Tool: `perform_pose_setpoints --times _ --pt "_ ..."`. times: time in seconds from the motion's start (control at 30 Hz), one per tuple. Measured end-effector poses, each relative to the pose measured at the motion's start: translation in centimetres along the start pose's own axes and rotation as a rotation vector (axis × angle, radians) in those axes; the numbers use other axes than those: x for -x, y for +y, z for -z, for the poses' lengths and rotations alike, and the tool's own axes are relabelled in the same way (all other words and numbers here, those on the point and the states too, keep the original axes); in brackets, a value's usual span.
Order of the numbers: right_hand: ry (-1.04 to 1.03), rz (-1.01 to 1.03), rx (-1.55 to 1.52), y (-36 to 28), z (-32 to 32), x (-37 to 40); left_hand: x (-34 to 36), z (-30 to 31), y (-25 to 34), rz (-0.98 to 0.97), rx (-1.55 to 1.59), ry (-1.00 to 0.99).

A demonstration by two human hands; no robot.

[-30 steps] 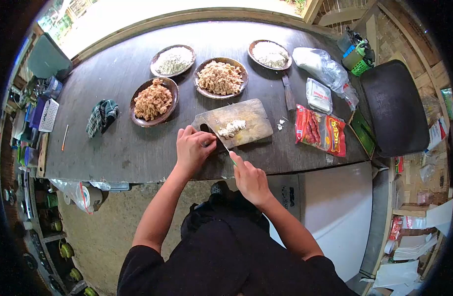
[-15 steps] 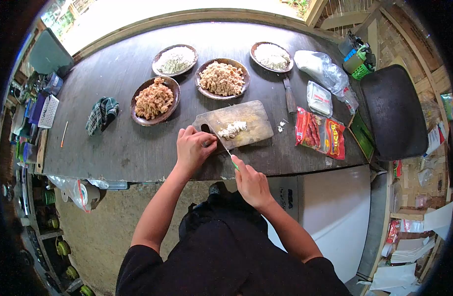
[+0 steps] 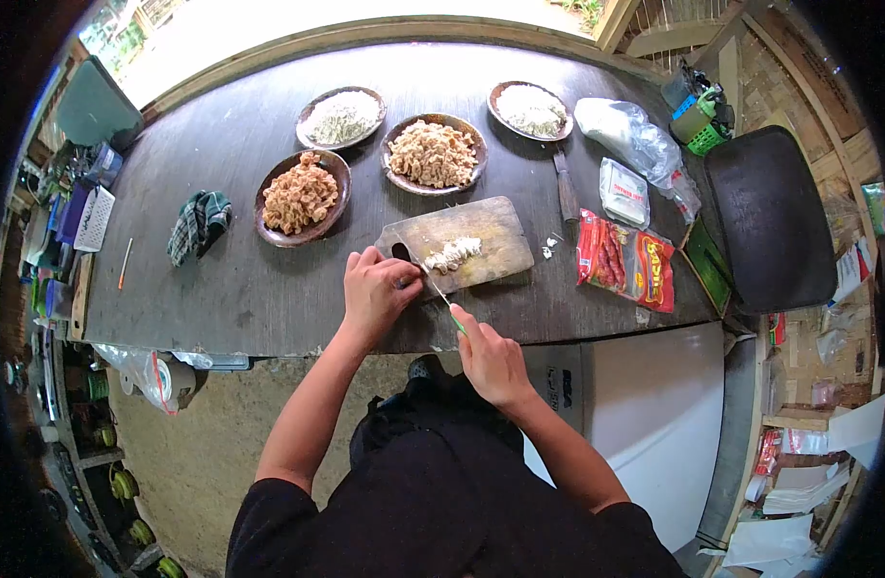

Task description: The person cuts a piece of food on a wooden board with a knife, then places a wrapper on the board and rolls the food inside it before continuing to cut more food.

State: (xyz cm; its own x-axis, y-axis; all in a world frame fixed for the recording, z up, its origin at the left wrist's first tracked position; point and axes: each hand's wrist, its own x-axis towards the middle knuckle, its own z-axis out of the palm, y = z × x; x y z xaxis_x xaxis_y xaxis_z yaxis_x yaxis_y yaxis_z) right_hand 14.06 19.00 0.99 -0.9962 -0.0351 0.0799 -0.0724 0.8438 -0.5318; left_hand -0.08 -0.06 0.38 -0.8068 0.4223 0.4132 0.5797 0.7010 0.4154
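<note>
A wooden cutting board lies near the table's front edge with chopped pale pieces on it. My right hand is closed around the green handle of a knife, whose blade points up and left over the board's lower left edge. At the board's left corner, by its dark handle hole, is my left hand. Its fingers are curled together beside the blade, and what they hold is too small to make out.
Bowls of brown pieces and plates of pale shreds stand behind the board. To the right are a second knife, a red packet, plastic bags and a black tray. A checked cloth lies left.
The knife blade has shifted slightly to the left and its angle has changed a little. Both hands stay almost in the same place.
</note>
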Motion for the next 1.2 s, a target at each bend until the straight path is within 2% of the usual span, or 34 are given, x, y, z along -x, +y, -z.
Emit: perform_pose_setpoints --times 0.47,0.57,0.67,0.8,0.9,0.97,1.2 --pt "0.085 0.012 -0.029 0.8 -0.8 -0.6 0.4 -0.3 -0.1 -0.047 0.003 0.04" --pt "0.016 0.004 -0.026 -0.1 0.1 0.1 0.3 0.0 -0.2 -0.038 -0.001 -0.017" --pt "-0.005 -0.014 -0.014 0.0 0.0 0.0 0.3 -0.3 -0.3 -0.036 0.019 0.013" --pt "0.038 0.013 -0.04 0.8 -1.1 -0.7 0.1 -0.3 -0.3 -0.033 0.051 0.026" --pt "-0.007 -0.015 0.004 0.4 -1.0 -1.2 0.1 -0.2 -0.2 -0.035 0.035 0.029" --pt "0.007 -0.012 -0.008 0.5 -1.1 -1.3 0.4 -0.4 -0.6 0.037 0.053 -0.025" --pt "0.048 0.031 -0.024 0.8 -0.6 0.1 0.4 -0.1 -0.4 0.001 0.04 0.003"
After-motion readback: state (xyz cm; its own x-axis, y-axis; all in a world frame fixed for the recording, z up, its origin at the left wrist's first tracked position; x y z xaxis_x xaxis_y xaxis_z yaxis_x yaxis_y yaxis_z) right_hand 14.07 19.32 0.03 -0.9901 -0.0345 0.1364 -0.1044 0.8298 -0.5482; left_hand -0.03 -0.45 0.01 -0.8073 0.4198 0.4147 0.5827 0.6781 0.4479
